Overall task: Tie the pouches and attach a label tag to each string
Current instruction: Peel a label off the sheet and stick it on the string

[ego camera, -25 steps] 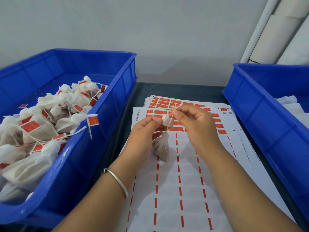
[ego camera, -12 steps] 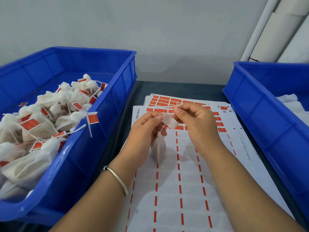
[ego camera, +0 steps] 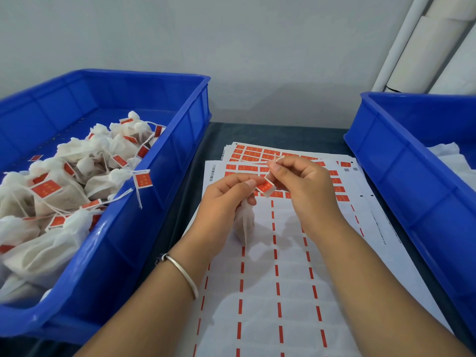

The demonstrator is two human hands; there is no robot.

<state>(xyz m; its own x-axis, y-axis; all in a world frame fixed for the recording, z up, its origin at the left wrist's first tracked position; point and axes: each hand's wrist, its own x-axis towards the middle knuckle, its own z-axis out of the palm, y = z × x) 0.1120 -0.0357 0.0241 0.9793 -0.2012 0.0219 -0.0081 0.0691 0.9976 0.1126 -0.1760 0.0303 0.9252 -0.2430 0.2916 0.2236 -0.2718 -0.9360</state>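
Note:
A small white pouch hangs from my left hand, just above the sticker sheets. My left thumb and forefinger pinch one end of a red label tag. My right hand pinches the pouch's white string at its top, and its fingers touch the tag's other end. The tag sits folded around the string between both hands. Most of the top sheet is peeled, with red labels left along its far rows.
A blue bin on the left holds several tied, tagged pouches. A second blue bin on the right holds white pouches. White rolls lean on the wall at back right. Dark tabletop lies between the bins.
The tag has turned from its white backing side to its red face and is folded onto the string. Both hands stay close together above the sheets; the pouch hangs a little lower.

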